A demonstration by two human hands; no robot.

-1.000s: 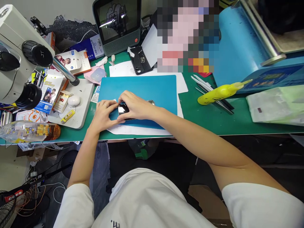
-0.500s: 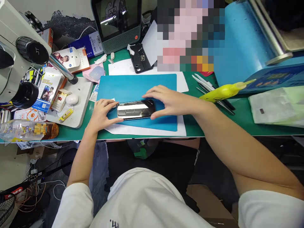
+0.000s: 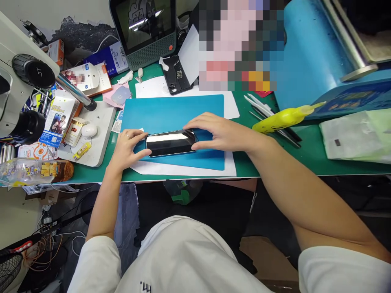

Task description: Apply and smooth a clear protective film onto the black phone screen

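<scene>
A smartphone [image 3: 171,144] with a glossy black screen lies face up and lengthwise between my hands, over a blue mat [image 3: 174,110]. A bright white reflection runs along the upper part of its screen. My left hand [image 3: 126,149], with a ring on one finger, grips the phone's left end between thumb and fingers. At the right end, my right hand [image 3: 218,132] holds the phone's corners, fingers on the far edge and thumb on the near one. Whether the phone's underside touches the mat I cannot tell.
White paper [image 3: 210,167] shows under the mat. A black phone back cover [image 3: 177,77] lies beyond it. At right are a yellow squeeze bottle [image 3: 281,119], tweezers-like tools [image 3: 259,106] and a blue machine [image 3: 311,61]. A microscope [image 3: 33,73] and drink bottle [image 3: 36,170] stand left.
My right thumb has come in against the phone's right end. The reflection on the screen has shifted from a patterned one to a plain white band. The whole view has slid slightly.
</scene>
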